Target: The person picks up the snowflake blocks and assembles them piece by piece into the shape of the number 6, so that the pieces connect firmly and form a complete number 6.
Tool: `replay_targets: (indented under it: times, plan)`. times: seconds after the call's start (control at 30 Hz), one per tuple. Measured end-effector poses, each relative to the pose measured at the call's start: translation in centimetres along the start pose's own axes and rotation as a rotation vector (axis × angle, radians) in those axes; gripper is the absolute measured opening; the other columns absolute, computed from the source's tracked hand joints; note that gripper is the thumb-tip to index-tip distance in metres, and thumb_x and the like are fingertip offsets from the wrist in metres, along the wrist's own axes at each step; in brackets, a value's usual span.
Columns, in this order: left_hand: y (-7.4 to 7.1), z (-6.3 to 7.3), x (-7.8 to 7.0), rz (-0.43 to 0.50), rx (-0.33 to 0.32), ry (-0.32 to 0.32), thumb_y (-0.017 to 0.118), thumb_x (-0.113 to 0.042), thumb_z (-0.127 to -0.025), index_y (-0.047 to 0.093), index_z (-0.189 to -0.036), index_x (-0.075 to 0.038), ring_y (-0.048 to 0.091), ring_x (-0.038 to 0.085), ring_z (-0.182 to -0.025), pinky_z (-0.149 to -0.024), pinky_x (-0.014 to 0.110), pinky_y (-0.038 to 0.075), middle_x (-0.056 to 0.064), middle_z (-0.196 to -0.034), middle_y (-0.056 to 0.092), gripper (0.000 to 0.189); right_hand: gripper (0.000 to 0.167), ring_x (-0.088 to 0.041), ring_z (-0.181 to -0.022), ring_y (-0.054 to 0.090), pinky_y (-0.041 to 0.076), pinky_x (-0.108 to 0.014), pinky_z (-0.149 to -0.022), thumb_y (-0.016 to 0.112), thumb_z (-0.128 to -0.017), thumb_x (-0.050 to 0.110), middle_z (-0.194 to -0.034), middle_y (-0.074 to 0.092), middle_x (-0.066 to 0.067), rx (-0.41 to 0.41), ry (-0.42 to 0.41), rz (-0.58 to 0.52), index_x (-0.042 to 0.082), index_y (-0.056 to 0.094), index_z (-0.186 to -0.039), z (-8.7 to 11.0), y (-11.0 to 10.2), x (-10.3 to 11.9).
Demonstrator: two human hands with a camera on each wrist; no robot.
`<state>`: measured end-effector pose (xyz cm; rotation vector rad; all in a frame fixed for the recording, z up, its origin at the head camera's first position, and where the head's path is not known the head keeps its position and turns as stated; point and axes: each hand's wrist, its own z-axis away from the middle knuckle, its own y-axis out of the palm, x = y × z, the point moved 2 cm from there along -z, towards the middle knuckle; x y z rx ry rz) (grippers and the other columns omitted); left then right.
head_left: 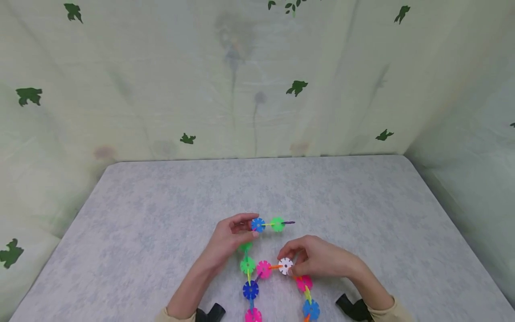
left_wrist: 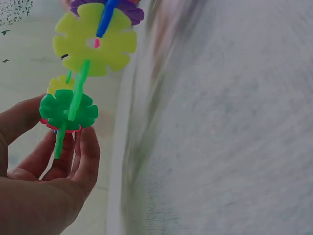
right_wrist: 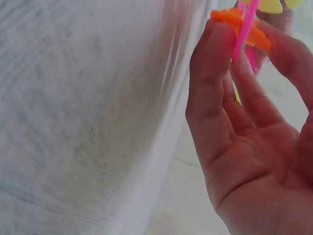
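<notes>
Notched interlocking plastic discs are joined into a branching chain over the table. In the head view my left hand (head_left: 225, 239) grips it at a blue disc (head_left: 258, 225), from which a light green disc (head_left: 277, 224) sticks out to the right. Lower and to the right, my right hand (head_left: 323, 258) pinches it by a white disc (head_left: 285, 266), beside a pink disc (head_left: 263, 269). The left wrist view has a green disc (left_wrist: 49, 106) at the fingertips and a yellow disc (left_wrist: 117, 51) above. Thumb and finger pinch an orange disc (right_wrist: 257, 37) in the right wrist view.
A grey mottled table (head_left: 161, 201) lies beneath, its far edge against a pale curtain (head_left: 161, 89) with dark green leaf shapes. More of the chain, including a dark blue disc (head_left: 251, 290) and a lighter blue disc (head_left: 311, 309), runs toward the bottom edge.
</notes>
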<state>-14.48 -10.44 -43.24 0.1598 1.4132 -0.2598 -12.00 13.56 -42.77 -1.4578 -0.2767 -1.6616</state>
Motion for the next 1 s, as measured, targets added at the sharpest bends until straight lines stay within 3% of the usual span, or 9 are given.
replay_targets:
  times: [0.17,0.4,0.57,0.7,0.83,1.0]
  plan:
    - [-0.6,-1.5,-0.6,-0.110,-0.049,0.028,0.078,-0.009,-0.083,0.067,-0.124,-0.007,0.055,0.023,-0.088,-0.066,0.025,0.046,0.008,-0.100,0.062,0.042,0.030,-0.018,-0.077,0.064,0.052,-0.029,-0.070,0.076,-0.086,0.017,-0.101,0.067,0.006,-0.072,0.005,0.018,0.014,0.069,-0.115,-0.7,-0.8,0.0]
    - [-1.5,-4.8,-0.8,-0.099,-0.026,0.019,0.078,-0.009,-0.083,0.066,-0.124,-0.005,0.056,0.021,-0.082,-0.067,0.025,0.047,0.009,-0.100,0.062,0.042,0.029,-0.018,-0.089,0.067,0.053,-0.032,-0.080,0.075,-0.087,0.016,-0.105,0.068,0.000,-0.097,-0.022,-0.004,0.009,0.067,-0.114,-2.4,-2.8,-0.3]
    - [-2.0,-6.9,-0.5,-0.083,-0.014,-0.018,0.076,-0.009,-0.085,0.066,-0.123,-0.007,0.057,0.022,-0.089,-0.073,0.026,0.048,0.010,-0.104,0.062,0.039,0.028,-0.018,-0.097,0.065,0.052,-0.032,-0.083,0.074,-0.087,0.015,-0.107,0.069,0.000,-0.095,-0.029,0.004,0.008,0.068,-0.114,-3.9,-4.3,-0.6]
    - [-2.3,-8.4,-0.2,-0.090,-0.018,-0.024,0.074,-0.010,-0.087,0.066,-0.124,-0.006,0.057,0.021,-0.094,-0.077,0.027,0.048,0.010,-0.106,0.063,0.038,0.027,-0.017,-0.096,0.064,0.051,-0.033,-0.083,0.073,-0.088,0.014,-0.104,0.070,0.000,-0.097,-0.022,0.022,0.008,0.069,-0.114,-4.9,-5.2,-0.7]
    - [-2.4,-9.5,0.2,-0.126,-0.022,-0.017,0.074,-0.009,-0.087,0.065,-0.123,-0.002,0.059,0.019,-0.092,-0.077,0.026,0.049,0.011,-0.104,0.064,0.039,0.026,-0.017,-0.094,0.064,0.051,-0.034,-0.082,0.072,-0.088,0.013,-0.102,0.070,-0.001,-0.102,-0.015,0.041,0.007,0.069,-0.113,-5.6,-5.4,-0.9]
    - [-2.3,-9.9,0.4,-0.191,-0.032,-0.004,0.073,-0.008,-0.087,0.064,-0.121,0.001,0.059,0.019,-0.085,-0.074,0.025,0.049,0.012,-0.101,0.064,0.036,0.027,-0.015,-0.093,0.064,0.051,-0.033,-0.083,0.074,-0.088,0.016,-0.104,0.069,-0.001,-0.122,-0.018,0.078,0.007,0.069,-0.113,-5.9,-5.3,-1.3]
